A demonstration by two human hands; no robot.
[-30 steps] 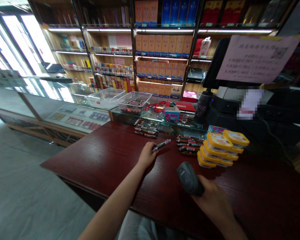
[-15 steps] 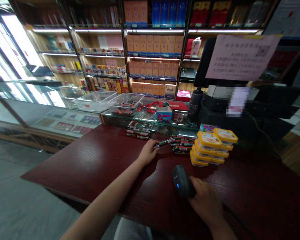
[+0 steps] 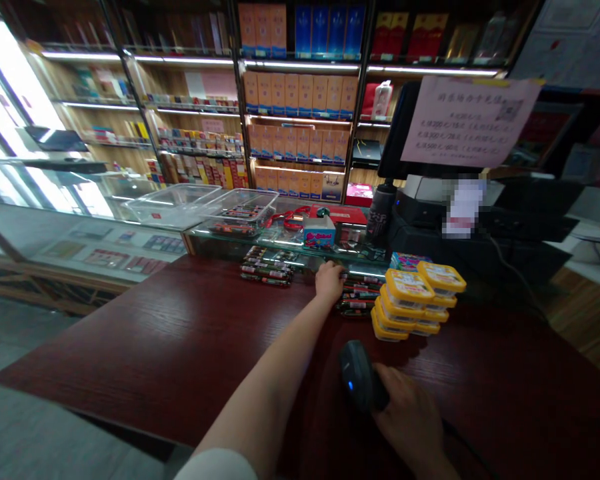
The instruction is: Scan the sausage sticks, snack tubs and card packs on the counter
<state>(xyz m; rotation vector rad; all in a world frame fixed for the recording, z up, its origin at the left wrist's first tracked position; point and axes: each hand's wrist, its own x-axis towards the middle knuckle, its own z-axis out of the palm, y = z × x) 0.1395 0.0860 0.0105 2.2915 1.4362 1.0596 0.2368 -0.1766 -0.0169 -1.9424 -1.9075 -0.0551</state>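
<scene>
My right hand (image 3: 410, 413) grips a black handheld barcode scanner (image 3: 359, 377), which has a blue light, low over the dark red tabletop (image 3: 180, 347). Stretched forward, my left hand (image 3: 329, 281) is at the left end of a pile of slim, dark-wrapped sticks (image 3: 359, 301). Its fingers are curled and the fingertips are mostly hidden, so what they hold does not show. To the left of it lies a second pile of similar sticks (image 3: 266, 270). Yellow-lidded tubs (image 3: 410, 287) stand stacked just right of the nearer pile.
A glass counter (image 3: 220, 245) runs behind the table, with two clear plastic bins (image 3: 173, 203) and a small blue-pink box (image 3: 319, 233) on it. At the right stands a monitor with a paper notice (image 3: 467, 123). The scanner's cable (image 3: 467, 443) trails right.
My left hand has moved forward and right, from a stick it held between the piles to the right pile. The scanner stays in my right hand. The view has shifted slightly.
</scene>
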